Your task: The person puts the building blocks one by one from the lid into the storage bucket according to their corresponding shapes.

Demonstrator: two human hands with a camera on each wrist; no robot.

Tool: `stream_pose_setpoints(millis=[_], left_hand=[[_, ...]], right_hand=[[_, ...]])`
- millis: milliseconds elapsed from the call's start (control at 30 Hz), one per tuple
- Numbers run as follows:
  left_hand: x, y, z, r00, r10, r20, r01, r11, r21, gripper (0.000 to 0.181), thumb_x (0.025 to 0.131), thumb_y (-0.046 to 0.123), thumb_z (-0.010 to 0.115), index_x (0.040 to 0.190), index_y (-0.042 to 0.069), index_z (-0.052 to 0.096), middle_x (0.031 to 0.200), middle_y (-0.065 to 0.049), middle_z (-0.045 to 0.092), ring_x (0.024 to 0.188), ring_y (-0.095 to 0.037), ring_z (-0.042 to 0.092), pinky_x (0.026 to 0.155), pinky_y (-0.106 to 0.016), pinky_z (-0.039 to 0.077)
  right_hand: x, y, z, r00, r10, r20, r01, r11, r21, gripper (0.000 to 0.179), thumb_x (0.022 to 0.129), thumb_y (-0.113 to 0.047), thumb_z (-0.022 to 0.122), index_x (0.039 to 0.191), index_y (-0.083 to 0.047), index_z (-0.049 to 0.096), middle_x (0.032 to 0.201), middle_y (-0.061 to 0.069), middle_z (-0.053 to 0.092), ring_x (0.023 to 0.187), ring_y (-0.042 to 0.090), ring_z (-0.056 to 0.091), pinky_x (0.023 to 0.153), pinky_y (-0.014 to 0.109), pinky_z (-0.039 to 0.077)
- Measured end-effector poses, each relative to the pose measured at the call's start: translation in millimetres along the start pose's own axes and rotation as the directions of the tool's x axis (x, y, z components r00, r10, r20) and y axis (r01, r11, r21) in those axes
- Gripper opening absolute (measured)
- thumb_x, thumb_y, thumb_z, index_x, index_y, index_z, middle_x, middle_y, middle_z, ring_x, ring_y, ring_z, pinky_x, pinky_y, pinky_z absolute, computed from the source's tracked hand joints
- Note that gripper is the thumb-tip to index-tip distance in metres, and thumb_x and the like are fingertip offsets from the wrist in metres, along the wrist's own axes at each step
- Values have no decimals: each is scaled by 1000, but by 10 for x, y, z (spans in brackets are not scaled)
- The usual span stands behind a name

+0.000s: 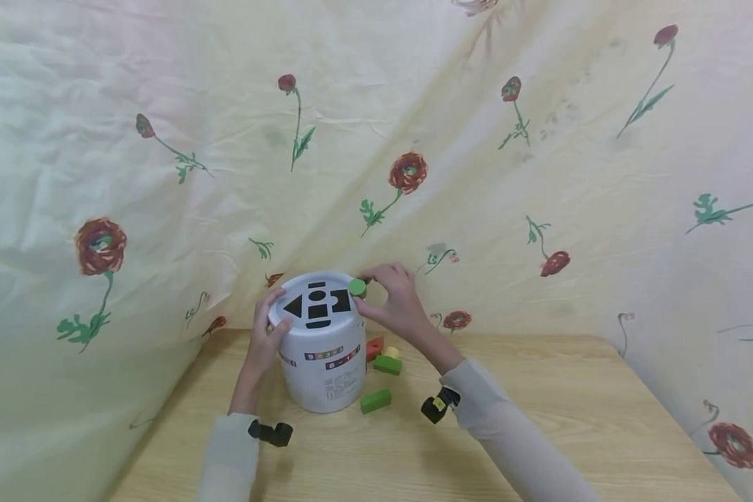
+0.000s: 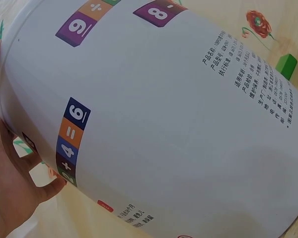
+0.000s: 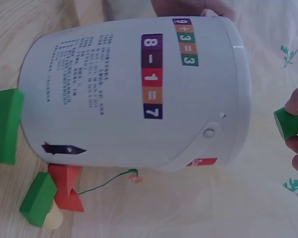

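Observation:
A white bucket (image 1: 320,369) stands upright on the wooden table, its white lid (image 1: 300,286) cut with dark shaped holes: a triangle, a circle, rectangles and a notched one. My left hand (image 1: 265,328) grips the lid's left edge, the thumb on the near side and fingers on the far side. Between thumb and fingers, my right hand (image 1: 397,300) pinches a green cylinder block (image 1: 357,287) at the lid's right edge. In the right wrist view the green block (image 3: 288,124) appears above the lid, apart from it. Coloured sums and small print cover the bucket's side (image 2: 154,109).
Right of the bucket lie two green blocks (image 1: 376,401), a red notched block (image 3: 64,186) and a cream rounded block (image 3: 53,219). Flower-printed cloth (image 1: 326,202) hangs behind and to the left. Both wrists carry black cameras (image 1: 276,434).

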State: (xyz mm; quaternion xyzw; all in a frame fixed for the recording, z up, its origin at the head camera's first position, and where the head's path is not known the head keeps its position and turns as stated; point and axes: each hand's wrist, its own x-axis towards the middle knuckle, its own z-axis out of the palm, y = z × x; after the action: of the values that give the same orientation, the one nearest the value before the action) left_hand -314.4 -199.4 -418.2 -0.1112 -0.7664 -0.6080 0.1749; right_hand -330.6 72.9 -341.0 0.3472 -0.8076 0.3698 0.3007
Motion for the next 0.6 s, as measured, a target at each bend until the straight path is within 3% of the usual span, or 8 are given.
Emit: stream_pose_setpoints(millis=[333, 600], left_hand=[[-15, 8, 5, 1000, -7, -2, 7, 1000, -3, 62, 97, 25, 53, 156, 22, 34, 166, -7, 20, 146, -34, 32, 119, -60, 32], [-9, -7, 8, 1000, -2, -6, 2, 1000, -7, 62, 97, 23, 52, 157, 20, 34, 165, -8, 20, 146, -34, 31, 118, -60, 32]], right_hand=[[213, -95, 173, 988, 121, 95, -124, 992, 22, 32, 82, -18, 81, 112, -12, 72, 111, 3, 73, 107, 21, 50, 99, 44, 33], [304, -133, 319, 975, 153, 164, -154, 988, -11, 33, 83, -17, 82, 114, -11, 72, 108, 3, 73, 104, 22, 49, 101, 47, 32]])
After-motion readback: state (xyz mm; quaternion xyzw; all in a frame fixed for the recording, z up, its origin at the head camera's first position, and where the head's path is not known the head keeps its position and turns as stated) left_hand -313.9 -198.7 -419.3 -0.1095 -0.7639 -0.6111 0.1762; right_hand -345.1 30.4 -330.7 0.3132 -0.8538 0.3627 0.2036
